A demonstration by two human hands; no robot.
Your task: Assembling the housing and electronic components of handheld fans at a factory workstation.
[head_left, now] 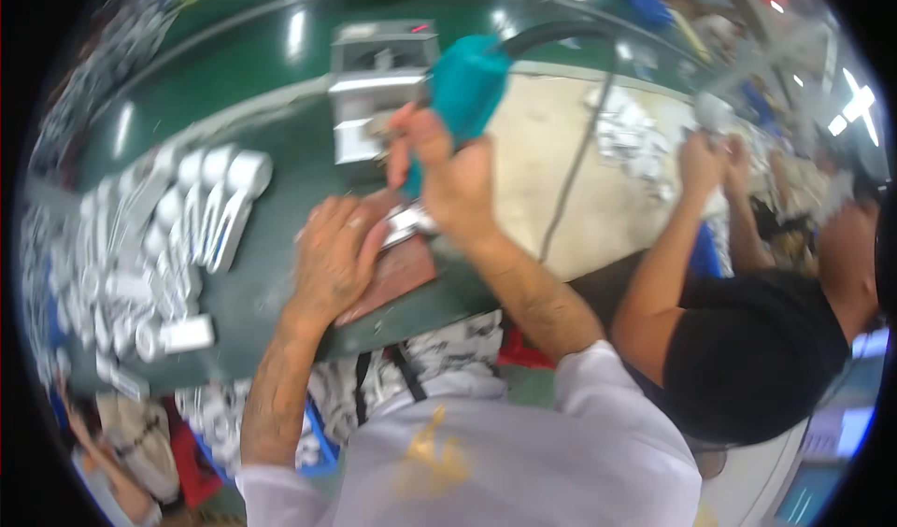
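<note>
My right hand (453,172) is closed around a teal corded power tool (467,83), held tilted over the work table with its black cord leaving the upper end. The tool's low end comes down by a shiny white part (404,225), and the contact point is hidden by my hand. My left hand (338,251) is bent over the part's left side, thumb beside it, with the fingertips partly concealed. Beneath them lies a reddish-brown block (397,279) near the table's front edge. Motion blur softens the tool and both hands.
Many white parts with round heads (210,200) are piled on the green table (257,293) at left. A grey box-shaped device (381,60) with a red light stands behind my hands. The black cord (579,144) crosses a beige surface. At right, a co-worker (757,349) handles white pieces.
</note>
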